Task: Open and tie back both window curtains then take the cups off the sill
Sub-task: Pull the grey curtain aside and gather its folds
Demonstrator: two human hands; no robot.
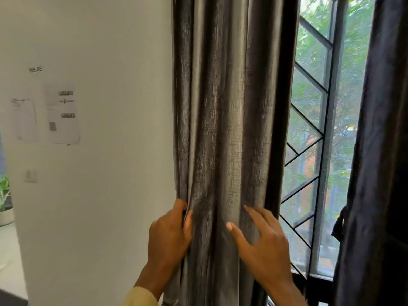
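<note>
Far left: a potted plant (4, 195) and printed sheets (55, 113) taped to the white wall. Next, the left curtain (225, 107), bunched into deep folds at the window's edge. Left hand (170, 235) curled round its outer hem, thumb in front, probably to stop the gathered cloth from spreading out. Right hand (262, 246) laid flat on the folds, fingers spread and gripping nothing, seemingly pressing the bundle narrow enough for tying. Beyond, the window grille (309, 151) and uncovered glass. Far right: the right curtain (379, 151), drawn aside, with a seemingly knotted tie (340, 221) at its edge. Cups nowhere in view.
</note>
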